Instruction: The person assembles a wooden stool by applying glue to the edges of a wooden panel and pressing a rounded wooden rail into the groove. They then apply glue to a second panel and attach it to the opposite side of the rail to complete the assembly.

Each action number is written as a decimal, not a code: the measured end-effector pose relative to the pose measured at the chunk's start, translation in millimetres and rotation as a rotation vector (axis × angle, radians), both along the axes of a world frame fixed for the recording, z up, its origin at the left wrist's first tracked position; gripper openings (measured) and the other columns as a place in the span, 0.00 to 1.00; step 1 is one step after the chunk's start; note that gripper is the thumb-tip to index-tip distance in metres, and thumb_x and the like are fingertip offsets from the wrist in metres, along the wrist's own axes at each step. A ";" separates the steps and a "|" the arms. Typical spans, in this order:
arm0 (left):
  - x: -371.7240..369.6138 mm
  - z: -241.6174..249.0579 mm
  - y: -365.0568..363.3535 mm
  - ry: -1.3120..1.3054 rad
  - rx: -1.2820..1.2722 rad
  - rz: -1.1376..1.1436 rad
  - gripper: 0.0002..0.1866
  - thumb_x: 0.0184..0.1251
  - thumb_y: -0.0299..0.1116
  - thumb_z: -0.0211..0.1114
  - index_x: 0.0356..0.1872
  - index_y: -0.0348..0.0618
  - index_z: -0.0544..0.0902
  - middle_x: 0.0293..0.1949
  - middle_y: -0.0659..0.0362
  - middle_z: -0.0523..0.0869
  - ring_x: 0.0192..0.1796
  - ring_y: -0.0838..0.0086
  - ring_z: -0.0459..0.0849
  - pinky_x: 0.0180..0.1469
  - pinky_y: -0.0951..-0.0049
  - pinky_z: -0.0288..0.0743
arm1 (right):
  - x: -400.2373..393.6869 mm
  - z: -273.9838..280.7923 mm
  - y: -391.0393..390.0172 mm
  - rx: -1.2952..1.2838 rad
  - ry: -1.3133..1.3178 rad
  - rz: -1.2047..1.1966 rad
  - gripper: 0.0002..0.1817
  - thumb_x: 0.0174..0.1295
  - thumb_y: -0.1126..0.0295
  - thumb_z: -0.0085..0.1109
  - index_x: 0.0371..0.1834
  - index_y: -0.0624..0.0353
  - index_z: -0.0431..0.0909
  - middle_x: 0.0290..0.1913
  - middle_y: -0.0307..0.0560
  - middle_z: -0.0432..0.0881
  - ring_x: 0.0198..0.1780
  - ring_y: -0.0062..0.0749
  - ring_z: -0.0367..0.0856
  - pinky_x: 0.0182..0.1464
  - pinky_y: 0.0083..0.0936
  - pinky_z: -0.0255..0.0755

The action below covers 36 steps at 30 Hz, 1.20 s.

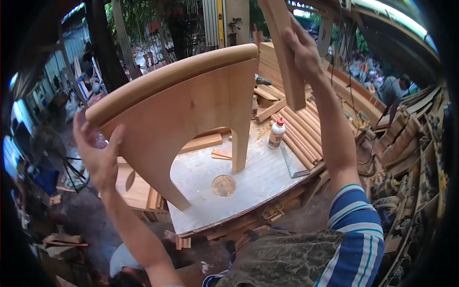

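Note:
A light wooden stool-like piece (186, 105) with a rounded top edge and an arched cut-out stands tilted on the pale worktable (210, 210). My left hand (98, 150) grips its left top corner, thumb in front and fingers behind. My right hand (302, 50) is raised at the upper right, holding a long wooden board (287, 62) upright, its lower end above the stacked rods. A white glue bottle with a red cap (276, 134) stands on the table between the wooden piece and the rods.
Round wooden rods (301, 141) and a metal angle strip (292, 162) lie on the table's right side. A drill (262, 80) is behind. Wood scraps pile at the right, where another person (393, 93) bends over. Part of someone shows at the bottom left.

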<state>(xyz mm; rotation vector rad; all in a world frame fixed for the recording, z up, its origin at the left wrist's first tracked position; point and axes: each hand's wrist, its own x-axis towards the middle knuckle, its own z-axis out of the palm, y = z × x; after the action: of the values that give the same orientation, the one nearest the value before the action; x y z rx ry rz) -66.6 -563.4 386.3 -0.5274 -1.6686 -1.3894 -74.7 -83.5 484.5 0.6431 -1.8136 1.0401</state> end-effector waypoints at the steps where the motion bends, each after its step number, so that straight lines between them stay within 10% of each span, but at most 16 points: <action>1: 28.2 24.3 6.1 -0.002 -0.317 0.562 0.57 0.49 0.42 0.88 0.80 0.44 0.63 0.69 0.48 0.74 0.73 0.56 0.70 0.76 0.55 0.62 | -1.7 -25.2 14.3 -0.088 -0.036 -0.013 0.32 0.80 0.57 0.53 0.84 0.54 0.61 0.75 0.48 0.74 0.71 0.32 0.73 0.72 0.28 0.65; 5: 52.7 92.4 85.8 0.269 -0.700 0.821 0.53 0.48 0.47 0.87 0.76 0.42 0.70 0.69 0.45 0.75 0.72 0.49 0.70 0.77 0.53 0.61 | -16.7 -116.1 43.8 -0.430 -0.176 0.170 0.33 0.82 0.58 0.51 0.84 0.59 0.58 0.76 0.48 0.71 0.74 0.31 0.69 0.74 0.27 0.62; 7: 29.8 117.7 140.1 0.183 -1.004 0.480 0.50 0.50 0.53 0.84 0.73 0.40 0.73 0.64 0.45 0.80 0.69 0.49 0.75 0.74 0.54 0.66 | -28.2 -148.4 43.8 -0.521 -0.254 0.279 0.32 0.82 0.59 0.50 0.84 0.59 0.58 0.76 0.48 0.71 0.75 0.31 0.68 0.75 0.27 0.61; 11: -21.4 140.5 242.5 -0.517 -1.240 0.296 0.36 0.61 0.52 0.77 0.64 0.37 0.80 0.53 0.45 0.88 0.59 0.56 0.86 0.64 0.61 0.75 | -48.2 -193.2 41.0 -0.469 -0.258 0.332 0.32 0.81 0.60 0.52 0.84 0.60 0.59 0.78 0.51 0.69 0.77 0.33 0.66 0.77 0.29 0.59; 23: -45.5 134.7 271.1 -0.486 -1.294 0.471 0.42 0.44 0.64 0.84 0.48 0.35 0.83 0.38 0.46 0.89 0.44 0.53 0.89 0.48 0.58 0.80 | -75.1 -220.8 37.7 -0.523 -0.430 0.758 0.34 0.81 0.63 0.54 0.84 0.62 0.56 0.78 0.54 0.69 0.77 0.33 0.67 0.77 0.28 0.61; 26: -43.4 136.3 272.3 -0.558 -1.273 0.417 0.41 0.48 0.61 0.85 0.50 0.34 0.82 0.39 0.55 0.88 0.44 0.72 0.84 0.49 0.67 0.78 | -78.5 -217.3 36.9 -0.461 -0.351 0.717 0.35 0.79 0.60 0.55 0.84 0.60 0.58 0.74 0.60 0.74 0.73 0.40 0.74 0.72 0.32 0.69; 36: -44.8 129.8 274.7 -0.459 -1.293 0.489 0.45 0.39 0.63 0.87 0.50 0.34 0.82 0.40 0.51 0.89 0.44 0.63 0.88 0.49 0.63 0.78 | -80.5 -204.6 42.9 -0.456 -0.197 0.639 0.35 0.78 0.59 0.58 0.83 0.58 0.59 0.71 0.64 0.76 0.71 0.48 0.77 0.69 0.37 0.71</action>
<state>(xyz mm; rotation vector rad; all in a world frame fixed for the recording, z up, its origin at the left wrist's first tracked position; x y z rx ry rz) -111.4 -288.7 516.2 -0.4223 -2.7342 0.0929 -155.2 -40.6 279.9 0.8774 -1.4653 1.9308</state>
